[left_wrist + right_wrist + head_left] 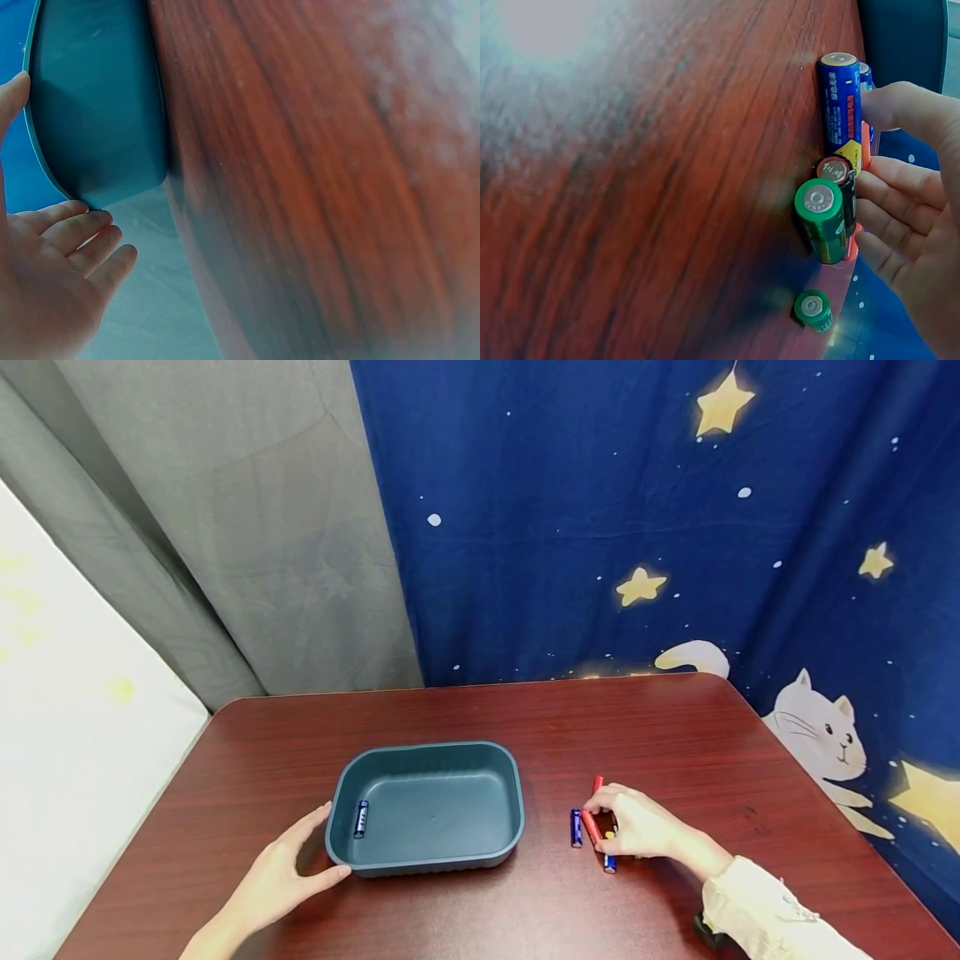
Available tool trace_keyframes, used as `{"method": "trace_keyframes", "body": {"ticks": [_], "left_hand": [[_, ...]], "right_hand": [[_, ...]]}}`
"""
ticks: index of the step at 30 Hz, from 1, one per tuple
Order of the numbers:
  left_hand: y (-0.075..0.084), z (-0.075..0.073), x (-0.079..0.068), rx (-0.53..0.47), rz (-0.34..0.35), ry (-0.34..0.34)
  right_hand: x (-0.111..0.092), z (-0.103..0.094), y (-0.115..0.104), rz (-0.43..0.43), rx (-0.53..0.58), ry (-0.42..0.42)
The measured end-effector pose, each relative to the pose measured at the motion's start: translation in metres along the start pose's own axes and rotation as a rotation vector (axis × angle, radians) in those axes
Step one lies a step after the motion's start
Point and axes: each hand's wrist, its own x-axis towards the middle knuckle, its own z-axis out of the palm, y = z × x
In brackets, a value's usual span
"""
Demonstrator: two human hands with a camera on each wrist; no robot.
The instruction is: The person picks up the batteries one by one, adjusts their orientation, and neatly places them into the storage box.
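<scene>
The head view looks into a dark teal tub (442, 822) on the reddish-brown bench (555, 914), with one dark blue battery (362, 819) lying against the inside of its left end. The left wrist view shows only the tub's outer wall, so that battery is hidden there.

At this same end, the left hand (273, 872) has its fingers and thumb spread wide, touching the rim at two places. The left wrist view shows the fingers nearly straight, with their tips by the tub's lower edge in that picture.

To the right of the tub, the right hand (639, 823) has its fingers and thumb curved in, holding a red battery (592, 829) between them. Another red battery (597, 783) shows just beyond its fingertips, a plain blue battery (576, 828) lies just beside it on the tub side, and a blue-and-yellow battery (610, 862) sits near the thumb.

The right wrist view brings out what the hand mostly covers from above: a black battery (835, 169) close against a large green battery (819, 217), and a small green battery (813, 309) apart from them. There the held red battery is largely hidden behind the others.
</scene>
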Motion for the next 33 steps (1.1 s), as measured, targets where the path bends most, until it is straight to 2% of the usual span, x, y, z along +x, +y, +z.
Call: {"method": "trace_keyframes", "body": {"ticks": [11,18,21,26,33], "left_hand": [[0.001,0.000,-0.001,0.002,0.010,0.012],[0.003,-0.002,0.000,0.002,0.010,0.011],[0.003,-0.002,-0.001,0.003,0.014,0.014],[0.003,-0.002,-0.001,0.004,0.021,0.017],[0.002,-0.001,0.000,0.000,0.004,0.005]], "right_hand": [[-0.001,0.000,0.002,0.036,0.013,0.011],[-0.002,-0.002,0.009,-0.004,0.098,0.092],[-0.001,-0.005,0.011,-0.015,0.176,0.121],[0.003,-0.014,0.010,0.045,0.285,0.149],[0.018,-0.029,0.004,0.103,0.282,0.169]]}}
